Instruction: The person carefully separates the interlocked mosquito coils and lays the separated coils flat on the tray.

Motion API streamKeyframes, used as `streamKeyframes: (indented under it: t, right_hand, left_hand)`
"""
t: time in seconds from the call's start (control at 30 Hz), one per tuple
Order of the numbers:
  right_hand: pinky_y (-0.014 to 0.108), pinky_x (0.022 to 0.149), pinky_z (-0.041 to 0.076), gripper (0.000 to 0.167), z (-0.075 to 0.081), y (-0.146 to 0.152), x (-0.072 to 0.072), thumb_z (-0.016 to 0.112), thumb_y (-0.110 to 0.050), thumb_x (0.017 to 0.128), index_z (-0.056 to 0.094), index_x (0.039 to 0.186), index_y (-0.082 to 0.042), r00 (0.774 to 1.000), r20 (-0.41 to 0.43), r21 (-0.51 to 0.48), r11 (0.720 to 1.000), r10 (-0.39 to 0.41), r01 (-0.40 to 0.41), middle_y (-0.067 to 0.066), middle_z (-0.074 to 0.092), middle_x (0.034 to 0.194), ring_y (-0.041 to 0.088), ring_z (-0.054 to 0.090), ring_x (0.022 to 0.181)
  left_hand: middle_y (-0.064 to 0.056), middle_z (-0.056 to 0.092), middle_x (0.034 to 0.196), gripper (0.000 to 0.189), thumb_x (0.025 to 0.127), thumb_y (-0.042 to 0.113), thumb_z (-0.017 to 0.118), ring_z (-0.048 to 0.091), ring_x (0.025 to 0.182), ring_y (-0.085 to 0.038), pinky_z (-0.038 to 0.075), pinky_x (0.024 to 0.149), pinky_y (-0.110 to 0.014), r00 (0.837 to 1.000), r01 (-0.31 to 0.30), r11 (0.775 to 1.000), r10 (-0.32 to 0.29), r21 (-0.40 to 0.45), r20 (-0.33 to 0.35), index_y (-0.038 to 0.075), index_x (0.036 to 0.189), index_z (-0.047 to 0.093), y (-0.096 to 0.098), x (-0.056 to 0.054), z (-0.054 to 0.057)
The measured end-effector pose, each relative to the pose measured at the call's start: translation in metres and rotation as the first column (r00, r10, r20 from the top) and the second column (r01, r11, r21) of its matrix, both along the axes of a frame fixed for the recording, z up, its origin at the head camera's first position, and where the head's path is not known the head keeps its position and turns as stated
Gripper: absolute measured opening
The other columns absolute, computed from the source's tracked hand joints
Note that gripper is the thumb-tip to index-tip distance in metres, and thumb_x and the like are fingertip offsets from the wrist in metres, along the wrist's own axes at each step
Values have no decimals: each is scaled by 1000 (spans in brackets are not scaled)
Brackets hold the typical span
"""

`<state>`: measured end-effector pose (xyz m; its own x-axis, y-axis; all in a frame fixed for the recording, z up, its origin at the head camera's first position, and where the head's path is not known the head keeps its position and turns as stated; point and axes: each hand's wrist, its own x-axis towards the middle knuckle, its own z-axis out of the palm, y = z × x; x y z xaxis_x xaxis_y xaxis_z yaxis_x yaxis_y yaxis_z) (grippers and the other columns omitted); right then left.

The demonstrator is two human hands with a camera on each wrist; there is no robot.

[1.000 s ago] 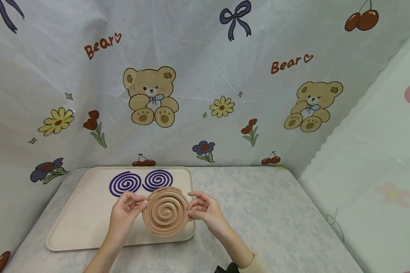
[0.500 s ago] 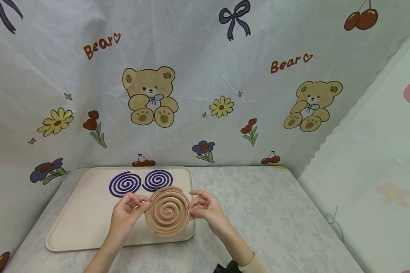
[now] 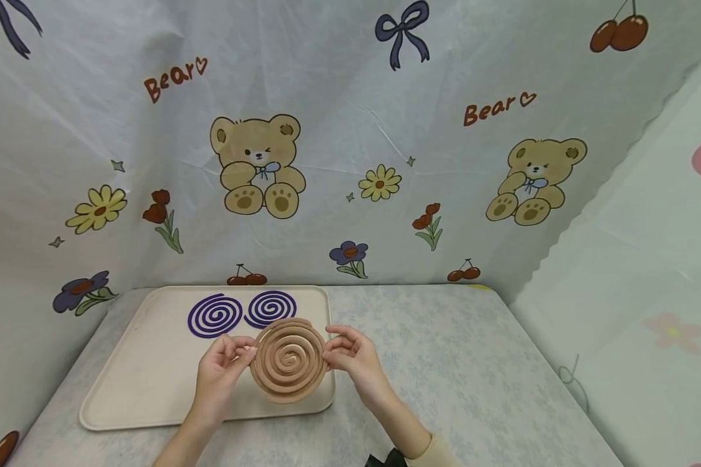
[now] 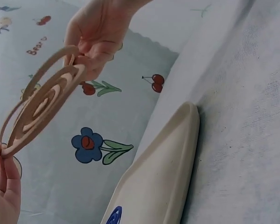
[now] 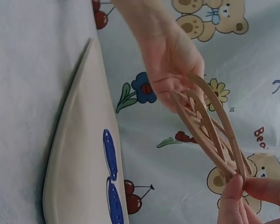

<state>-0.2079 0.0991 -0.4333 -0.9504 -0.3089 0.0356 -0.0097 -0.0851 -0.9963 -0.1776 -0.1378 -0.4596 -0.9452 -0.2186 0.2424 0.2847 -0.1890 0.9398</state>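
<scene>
A pair of nested brown mosquito coils (image 3: pixel 289 360) is held up above the tray's right part, face toward the head camera. My left hand (image 3: pixel 224 371) pinches its left edge between thumb and fingers. On the opposite edge, my right hand (image 3: pixel 357 364) pinches the rim with thumb and fingertips. The wrist views show the brown coils (image 4: pixel 42 105) edge-on, with an outer strand standing apart from the other turns. Two purple spiral coils, one on the left (image 3: pixel 215 316) and one on the right (image 3: pixel 270 307), lie flat near the tray's back edge.
The cream tray (image 3: pixel 134 383) sits on the left of a pale blue-grey table (image 3: pixel 444 363). Behind it hangs a bear-printed cloth (image 3: pixel 327 130). A dark object (image 3: pixel 387 458) shows at the bottom edge by the right sleeve (image 3: pixel 435 451).
The brown coils have shifted slightly to the right, the left hand moving with them. The right hand has hardly moved, and both keep their pinch. The purple coils stay put.
</scene>
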Motion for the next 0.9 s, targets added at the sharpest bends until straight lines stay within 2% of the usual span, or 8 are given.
streamKeyframes:
  t: [0.17, 0.4, 0.57, 0.67, 0.77, 0.9]
  right_hand:
    - [23, 70, 57, 46, -2, -2, -3, 60, 5, 84, 48, 129, 3, 999, 27, -24, 999, -42, 42, -5, 64, 84, 6, 63, 71]
    - [23, 69, 58, 43, -6, 0, -7, 61, 6, 84, 51, 126, 3, 997, 23, -30, 997, -69, 69, -4, 65, 83, 6, 64, 71]
    - [22, 69, 57, 43, -8, 2, -8, 62, 6, 84, 50, 125, 5, 999, 19, -21, 998, -51, 51, -3, 65, 83, 6, 64, 71]
    - [21, 68, 57, 44, -9, 2, -9, 62, 6, 84, 49, 126, 6, 999, 32, -7, 999, -35, 35, -5, 65, 81, 5, 64, 69]
    - [20, 67, 57, 46, -9, 3, -10, 62, 6, 83, 48, 127, 7, 999, 47, -3, 1000, -15, 15, -5, 65, 81, 4, 63, 68]
    - [20, 67, 57, 49, -12, 7, -13, 60, 8, 83, 45, 130, 8, 998, 52, -7, 999, 33, -33, -6, 65, 81, 3, 64, 68]
  left_hand:
    - [8, 69, 86, 37, 86, -6, 62, 63, 75, -2, 58, 66, -19, 998, -12, 1000, 12, -14, 55, -4, 76, 26, 0, -1, 3]
    - [10, 70, 80, 33, 85, -3, 64, 67, 73, -2, 59, 67, -20, 983, 16, 1000, -18, 14, 183, 8, 73, 36, -2, -2, 4]
    - [11, 70, 78, 27, 84, -6, 64, 67, 73, -2, 59, 65, -19, 979, 16, 1000, -19, 18, 204, 8, 75, 42, -3, -1, 3]
    - [10, 71, 78, 23, 83, -6, 65, 67, 73, -3, 59, 65, -20, 979, -8, 1000, 11, -15, 205, 4, 79, 45, -2, -1, 4]
    - [10, 71, 77, 21, 81, -4, 69, 67, 70, -4, 59, 64, -21, 975, -24, 996, 42, -84, 220, -1, 84, 48, -2, -1, 7]
    - [8, 71, 75, 23, 79, -2, 72, 67, 68, -5, 60, 64, -23, 972, 8, 982, 37, -191, 232, -6, 89, 52, -6, -2, 10]
